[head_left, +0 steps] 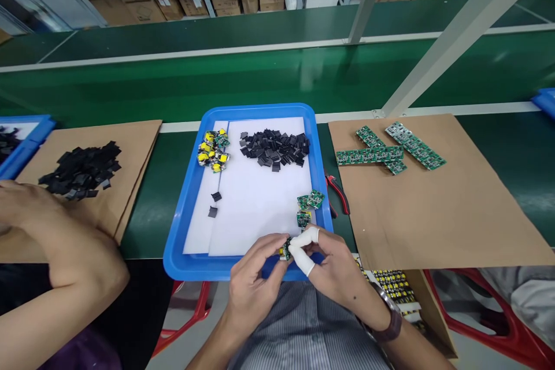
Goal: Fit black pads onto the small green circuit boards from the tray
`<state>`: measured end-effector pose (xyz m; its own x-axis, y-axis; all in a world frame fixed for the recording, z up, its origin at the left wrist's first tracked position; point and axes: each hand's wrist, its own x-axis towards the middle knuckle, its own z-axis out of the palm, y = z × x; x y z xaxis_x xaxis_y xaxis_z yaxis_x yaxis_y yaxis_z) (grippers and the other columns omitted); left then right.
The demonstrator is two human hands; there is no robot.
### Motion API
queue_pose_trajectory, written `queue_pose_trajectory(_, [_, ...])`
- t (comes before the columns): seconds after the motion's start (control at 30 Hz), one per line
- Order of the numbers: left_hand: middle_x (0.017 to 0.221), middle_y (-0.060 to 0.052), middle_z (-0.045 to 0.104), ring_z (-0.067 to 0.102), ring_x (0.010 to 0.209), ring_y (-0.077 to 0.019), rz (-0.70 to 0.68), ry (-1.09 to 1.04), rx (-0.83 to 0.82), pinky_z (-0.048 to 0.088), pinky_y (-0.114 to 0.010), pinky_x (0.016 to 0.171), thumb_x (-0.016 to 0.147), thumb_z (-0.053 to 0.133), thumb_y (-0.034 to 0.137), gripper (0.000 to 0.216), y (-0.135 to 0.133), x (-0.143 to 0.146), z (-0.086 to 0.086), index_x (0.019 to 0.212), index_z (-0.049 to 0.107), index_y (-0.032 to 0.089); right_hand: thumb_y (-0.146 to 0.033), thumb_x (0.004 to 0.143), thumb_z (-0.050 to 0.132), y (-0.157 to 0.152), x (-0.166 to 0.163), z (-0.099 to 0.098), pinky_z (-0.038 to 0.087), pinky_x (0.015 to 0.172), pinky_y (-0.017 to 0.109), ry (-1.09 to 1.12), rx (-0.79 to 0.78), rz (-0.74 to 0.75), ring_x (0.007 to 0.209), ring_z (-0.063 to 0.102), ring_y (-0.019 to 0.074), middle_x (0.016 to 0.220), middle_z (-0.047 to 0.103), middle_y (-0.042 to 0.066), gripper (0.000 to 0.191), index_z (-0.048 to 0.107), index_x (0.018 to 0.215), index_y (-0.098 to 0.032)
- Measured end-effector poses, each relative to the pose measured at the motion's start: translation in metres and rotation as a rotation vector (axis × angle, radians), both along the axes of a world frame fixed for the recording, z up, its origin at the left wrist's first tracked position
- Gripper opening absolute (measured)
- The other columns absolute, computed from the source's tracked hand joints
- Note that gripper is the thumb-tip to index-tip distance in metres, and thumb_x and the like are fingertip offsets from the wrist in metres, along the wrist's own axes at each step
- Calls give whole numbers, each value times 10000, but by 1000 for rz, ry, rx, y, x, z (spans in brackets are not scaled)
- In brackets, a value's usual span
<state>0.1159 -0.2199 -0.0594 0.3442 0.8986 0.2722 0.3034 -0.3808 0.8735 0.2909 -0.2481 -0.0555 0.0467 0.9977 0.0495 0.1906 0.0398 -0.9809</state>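
Over the front rim of a blue tray (171,237), my left hand (256,277) pinches a small green circuit board (285,250) with a bit of yellow on it. My right hand (336,263), with white covers on thumb and forefinger, closes on the same board from the other side; fingertips hide much of it. Beside my right hand lie a few small green boards (310,199). A heap of black pieces (275,147) fills the tray's upper part. Boards with yellow parts (213,150) cluster at upper left, and two black pieces (213,211) lie apart below them.
Red-handled pliers (338,193) lie right of the tray. Strips of green boards (370,155) rest on cardboard (416,214). At left, a co-worker's arm (65,243) reaches past another black heap (82,169). A white post (442,40) slants at upper right. Below, a box holds yellow-topped parts (392,283).
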Motion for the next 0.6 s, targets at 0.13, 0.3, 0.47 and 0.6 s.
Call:
queue_pose_trajectory(0.13, [1185, -62, 768, 734, 1091, -203, -21, -14, 55, 626, -339, 967, 879, 675, -11, 447, -1, 1, -3, 1250, 723, 234, -80, 902, 582, 2, 2, 4, 458, 650, 258, -91, 18, 35, 698, 559, 140, 799, 580, -6, 159, 604, 812, -210])
queue_pose_trajectory(0.3, [1198, -63, 762, 722, 1119, -207, -7, 23, 126, 608, -353, 1005, 876, 670, -15, 458, -3, 2, -6, 1264, 707, 225, -50, 887, 563, 4, 6, 5, 441, 649, 266, -178, 16, 100, 688, 532, 140, 795, 571, -9, 183, 585, 797, -208])
queue_pose_trajectory(0.47, [1157, -30, 766, 758, 993, -179, 30, 43, -56, 651, -291, 886, 873, 708, 49, 410, -4, 3, -1, 1222, 719, 263, -103, 890, 615, 6, 8, -2, 509, 625, 245, 37, -129, 72, 673, 631, 142, 775, 649, -22, 122, 636, 855, -218])
queue_pose_trajectory(0.6, [1178, -32, 756, 756, 1003, -184, 14, -13, -138, 663, -293, 856, 881, 717, 75, 403, -4, 2, 0, 1230, 715, 278, -84, 858, 634, 6, 9, -7, 527, 614, 239, 140, -154, 74, 690, 652, 146, 794, 658, -18, 136, 663, 862, -217])
